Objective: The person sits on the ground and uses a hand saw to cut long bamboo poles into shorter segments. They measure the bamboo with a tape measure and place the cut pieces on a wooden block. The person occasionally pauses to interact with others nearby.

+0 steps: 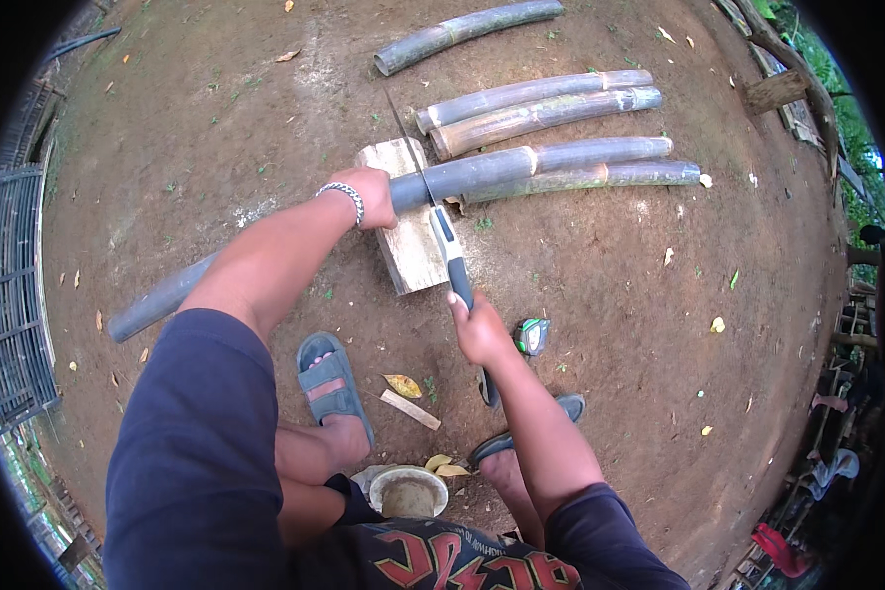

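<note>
My left hand (372,195) is closed round a grey-green bamboo pole (472,175), pressing it down across a squared wood block (413,258). A silver chain bracelet is on that wrist. In my right hand (482,329) is the grey-and-white handle of a handsaw (451,246). Its thin dark blade lies across the pole, just right of my left hand, and points away from me. How deep the blade sits in the bamboo I cannot tell. Beyond my left forearm another stretch of bamboo (162,297) shows, seemingly the same pole, partly hidden by the arm.
Several cut bamboo lengths (551,120) lie on the dirt at the far right. By my right forearm is a tape measure (532,336). Near my sandalled feet are a wood strip (410,409) and a pale round bowl (408,474). A bamboo rack (12,295) stands left.
</note>
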Tool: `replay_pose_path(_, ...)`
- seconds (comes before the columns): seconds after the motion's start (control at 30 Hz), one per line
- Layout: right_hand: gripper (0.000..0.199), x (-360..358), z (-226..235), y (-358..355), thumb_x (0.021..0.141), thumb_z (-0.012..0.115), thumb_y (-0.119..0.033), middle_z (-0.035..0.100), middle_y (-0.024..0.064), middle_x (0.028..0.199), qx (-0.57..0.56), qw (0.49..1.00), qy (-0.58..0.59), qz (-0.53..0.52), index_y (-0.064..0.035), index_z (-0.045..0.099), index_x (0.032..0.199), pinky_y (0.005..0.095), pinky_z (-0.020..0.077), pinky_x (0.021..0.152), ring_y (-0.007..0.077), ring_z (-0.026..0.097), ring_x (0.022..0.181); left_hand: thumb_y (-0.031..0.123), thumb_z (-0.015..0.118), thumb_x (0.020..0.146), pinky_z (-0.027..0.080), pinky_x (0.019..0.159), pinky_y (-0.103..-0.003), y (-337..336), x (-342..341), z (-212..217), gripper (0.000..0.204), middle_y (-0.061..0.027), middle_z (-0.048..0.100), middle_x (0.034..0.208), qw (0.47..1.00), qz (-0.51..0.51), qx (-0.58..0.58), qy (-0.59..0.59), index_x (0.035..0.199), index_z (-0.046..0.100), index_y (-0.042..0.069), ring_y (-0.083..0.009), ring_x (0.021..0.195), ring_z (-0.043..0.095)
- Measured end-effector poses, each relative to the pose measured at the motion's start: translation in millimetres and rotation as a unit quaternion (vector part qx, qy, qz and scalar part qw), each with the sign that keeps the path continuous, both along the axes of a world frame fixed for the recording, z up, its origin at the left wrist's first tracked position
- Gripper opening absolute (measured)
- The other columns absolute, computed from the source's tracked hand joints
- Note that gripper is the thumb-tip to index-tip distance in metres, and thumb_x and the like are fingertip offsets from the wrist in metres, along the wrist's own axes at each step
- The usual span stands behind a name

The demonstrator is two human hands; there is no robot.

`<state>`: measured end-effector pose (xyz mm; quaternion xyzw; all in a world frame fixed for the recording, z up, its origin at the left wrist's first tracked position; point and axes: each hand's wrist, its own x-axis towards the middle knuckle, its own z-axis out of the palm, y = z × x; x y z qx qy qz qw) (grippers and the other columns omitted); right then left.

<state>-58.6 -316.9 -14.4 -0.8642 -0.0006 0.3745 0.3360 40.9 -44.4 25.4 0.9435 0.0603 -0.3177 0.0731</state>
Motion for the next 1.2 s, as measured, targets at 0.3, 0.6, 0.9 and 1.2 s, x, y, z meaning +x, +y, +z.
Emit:
replay_pose_path(0.3,0.054,-60.4,5.3,-45.7,0.104,0.049,-0.048,0.066,0.0345,0.094,-0.025,0.999,0.01,0.021,0.0019,0.054,0.122,0.0575,0.0496,0.083,0.0528,0.065,0.097,0.038,0.08,0.07,0.055,0.096,-0.041,6.8,-3.7,0.3,0.061,-0.0227,0.072,0.115,1.0,-0.01,-0.001,0.027,0.116,0.07,0.0,-0.0347,0.108,0.07)
replay_pose_path(0.6,0.053,-120.9,19.6,-81.8,0.103,0.051,-0.049,0.067,0.034,0.095,-0.01,0.999,-0.039,0.011,0.0015,0.055,0.118,0.057,0.0494,0.081,0.0531,0.065,0.094,0.039,0.079,0.069,0.054,0.097,-0.041,12.8,-12.6,-11.4,0.063,-0.0217,0.071,0.116,0.999,0.015,-0.021,0.031,0.118,0.068,0.0,-0.0339,0.111,0.068)
replay_pose_path(0.9,0.051,-99.4,17.6,-66.0,0.104,0.051,-0.047,0.067,0.034,0.094,-0.051,0.999,0.013,-0.003,0.0022,0.055,0.117,0.0563,0.0506,0.081,0.0527,0.065,0.096,0.039,0.079,0.07,0.055,0.094,-0.041,12.3,-9.2,-9.1,0.063,-0.0224,0.072,0.112,0.999,0.036,-0.028,0.003,0.117,0.069,-0.001,-0.0346,0.105,0.07)
replay_pose_path(1.2,0.053,-35.4,18.4,-9.8,0.103,0.051,-0.048,0.067,0.035,0.096,-0.023,1.0,0.017,0.002,0.004,0.053,0.117,0.0549,0.0505,0.084,0.0522,0.064,0.099,0.039,0.078,0.07,0.055,0.095,-0.041,6.3,-7.5,-8.1,0.064,-0.0219,0.072,0.114,0.999,0.017,-0.017,0.027,0.12,0.068,0.0,-0.034,0.106,0.07)
